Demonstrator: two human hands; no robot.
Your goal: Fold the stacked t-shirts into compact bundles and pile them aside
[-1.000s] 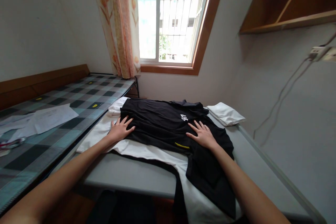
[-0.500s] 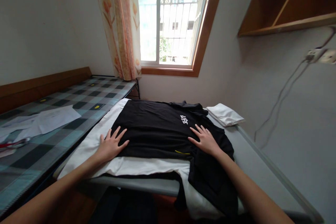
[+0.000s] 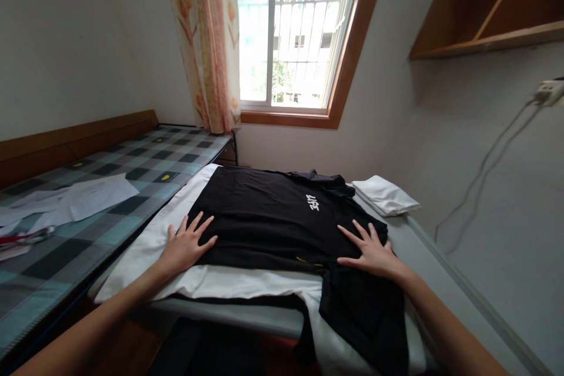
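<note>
A black T-shirt [image 3: 264, 211] with white lettering and a small yellow strip lies spread out, its near sleeve drooping over the table's front edge. Beneath it, white cloth [image 3: 247, 282] shows along the left and front. My left hand [image 3: 185, 242] rests flat with spread fingers on the shirt's left end, partly over the white cloth. Across the shirt, my right hand [image 3: 370, 251] lies palm down near the sleeve, fingers apart. Neither hand grips anything.
The grey table [image 3: 440, 270] runs along the right wall, with folded white cloth [image 3: 384, 195] at its back right. To the left stands a bed with a checked mattress [image 3: 185, 155], bearing paper sheets [image 3: 88, 197]. A wooden shelf [image 3: 484, 41] hangs at upper right.
My right hand has slid rightward across the shirt, from beside the lettering toward the sleeve. My left hand stays in place. The view has shifted slightly.
</note>
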